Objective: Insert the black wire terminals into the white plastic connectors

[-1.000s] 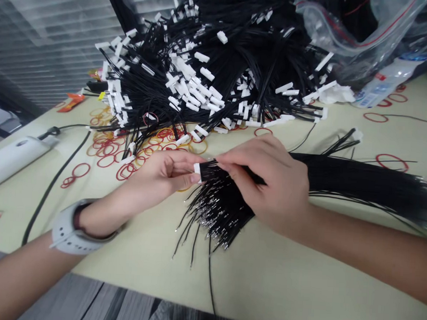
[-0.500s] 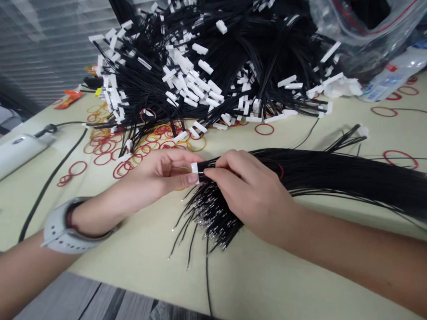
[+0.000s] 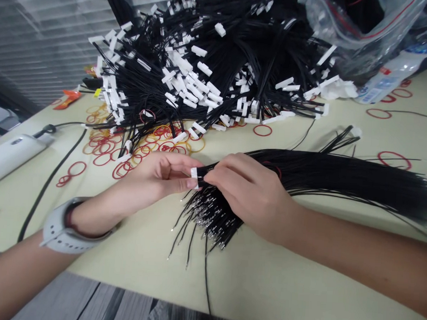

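Between the thumb and fingers of my left hand (image 3: 162, 176) is a small white connector housing (image 3: 194, 177), with black wires running into its right side. My right hand (image 3: 253, 194) pinches a black wire close to the housing; its metal tip shows as a small glint by the fingertips. Under and behind my right hand lies a thick bundle of black wires (image 3: 328, 174). Many crimped metal terminals (image 3: 210, 217) fan out at its near end, below the hands. My right palm hides part of the bundle.
A large heap of black cables with white connectors (image 3: 192, 81) fills the back of the table. Red and yellow rubber bands (image 3: 106, 144) lie scattered around it. A white power strip (image 3: 11, 159) is at left; a plastic bottle (image 3: 394, 77) and clear bag (image 3: 372, 42) are at back right.
Both hands stay almost in place at the housing, with my right fingertips still close against it. The view has shifted very slightly.
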`<action>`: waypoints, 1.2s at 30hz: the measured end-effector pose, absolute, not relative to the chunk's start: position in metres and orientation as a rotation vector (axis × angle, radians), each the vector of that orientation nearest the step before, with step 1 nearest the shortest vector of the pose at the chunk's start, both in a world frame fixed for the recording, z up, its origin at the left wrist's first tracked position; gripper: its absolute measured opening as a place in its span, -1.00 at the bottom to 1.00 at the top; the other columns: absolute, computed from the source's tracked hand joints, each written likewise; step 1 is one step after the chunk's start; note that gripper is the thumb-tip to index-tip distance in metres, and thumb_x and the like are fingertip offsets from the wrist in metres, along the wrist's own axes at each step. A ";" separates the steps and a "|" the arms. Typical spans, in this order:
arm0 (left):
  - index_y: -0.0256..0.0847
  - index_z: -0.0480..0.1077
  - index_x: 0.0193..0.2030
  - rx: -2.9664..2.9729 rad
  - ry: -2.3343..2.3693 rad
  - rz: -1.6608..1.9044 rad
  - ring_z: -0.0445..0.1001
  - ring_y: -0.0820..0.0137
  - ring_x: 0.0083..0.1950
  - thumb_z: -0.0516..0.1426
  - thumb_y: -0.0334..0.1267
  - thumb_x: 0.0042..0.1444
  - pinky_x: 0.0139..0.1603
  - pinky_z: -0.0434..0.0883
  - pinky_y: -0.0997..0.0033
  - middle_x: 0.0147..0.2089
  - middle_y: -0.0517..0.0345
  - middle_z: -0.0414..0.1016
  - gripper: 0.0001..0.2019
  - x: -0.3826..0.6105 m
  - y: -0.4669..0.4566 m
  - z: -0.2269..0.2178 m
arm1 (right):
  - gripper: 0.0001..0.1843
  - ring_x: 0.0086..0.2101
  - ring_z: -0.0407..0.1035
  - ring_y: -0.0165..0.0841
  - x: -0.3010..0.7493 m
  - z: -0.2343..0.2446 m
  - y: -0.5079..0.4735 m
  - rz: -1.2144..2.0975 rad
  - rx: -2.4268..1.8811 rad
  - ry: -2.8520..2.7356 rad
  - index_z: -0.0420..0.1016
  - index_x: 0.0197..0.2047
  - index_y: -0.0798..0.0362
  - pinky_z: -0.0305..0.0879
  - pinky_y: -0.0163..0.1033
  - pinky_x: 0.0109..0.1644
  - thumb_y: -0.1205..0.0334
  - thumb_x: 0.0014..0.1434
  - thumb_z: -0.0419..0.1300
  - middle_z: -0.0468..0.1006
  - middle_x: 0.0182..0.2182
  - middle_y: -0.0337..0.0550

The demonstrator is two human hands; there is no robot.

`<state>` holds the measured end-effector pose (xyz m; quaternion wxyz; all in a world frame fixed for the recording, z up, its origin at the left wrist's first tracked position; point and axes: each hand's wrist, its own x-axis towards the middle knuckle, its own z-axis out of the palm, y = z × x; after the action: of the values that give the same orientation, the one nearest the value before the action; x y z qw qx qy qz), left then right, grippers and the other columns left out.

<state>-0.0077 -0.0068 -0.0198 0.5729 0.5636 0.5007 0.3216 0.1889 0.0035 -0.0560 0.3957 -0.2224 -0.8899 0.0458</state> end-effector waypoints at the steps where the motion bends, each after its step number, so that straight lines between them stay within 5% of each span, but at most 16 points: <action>1: -0.20 0.51 -0.24 1.322 1.173 0.745 0.51 0.57 -0.35 0.25 -0.42 -0.03 -0.30 0.41 0.65 -0.35 0.22 0.60 -0.82 -0.008 -0.007 -0.020 | -0.79 -0.31 0.24 -0.39 0.189 -0.056 0.003 0.115 -0.566 -2.253 0.42 -0.27 0.22 0.25 -0.25 -0.19 0.47 0.26 -0.04 0.37 -0.37 -0.08; 14: -0.09 0.54 -0.29 1.371 1.187 0.704 0.50 0.47 -0.33 0.27 -0.32 -0.06 -0.27 0.41 0.55 -0.34 0.22 0.59 -0.85 -0.009 -0.006 -0.019 | -0.81 -0.33 0.20 -0.40 0.190 -0.056 0.001 0.090 -0.545 -2.263 0.39 -0.24 0.22 0.26 -0.24 -0.21 0.47 0.25 -0.05 0.36 -0.39 -0.10; 25: -0.09 0.55 -0.24 1.259 1.099 0.716 0.51 0.63 -0.36 0.25 -0.45 -0.04 -0.32 0.38 0.74 -0.34 0.28 0.61 -0.78 -0.011 -0.004 -0.020 | -0.80 -0.34 0.21 -0.40 0.189 -0.057 0.004 0.099 -0.354 -2.237 0.39 -0.19 0.23 0.30 -0.23 -0.18 0.48 0.25 -0.05 0.46 -0.36 -0.08; 36: -0.26 0.53 -0.28 1.311 1.159 0.682 0.49 0.53 -0.40 0.25 -0.44 -0.09 -0.33 0.42 0.60 -0.38 0.16 0.59 -0.83 -0.007 -0.004 -0.019 | -0.81 -0.33 0.21 -0.42 0.188 -0.056 0.008 0.179 -0.376 -2.248 0.38 -0.23 0.19 0.28 -0.24 -0.18 0.46 0.26 -0.05 0.44 -0.36 -0.11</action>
<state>-0.0074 -0.0040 -0.0193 0.5905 0.5632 0.4982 0.2931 0.1877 0.0078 -0.0562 0.4147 -0.1495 -0.8948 0.0711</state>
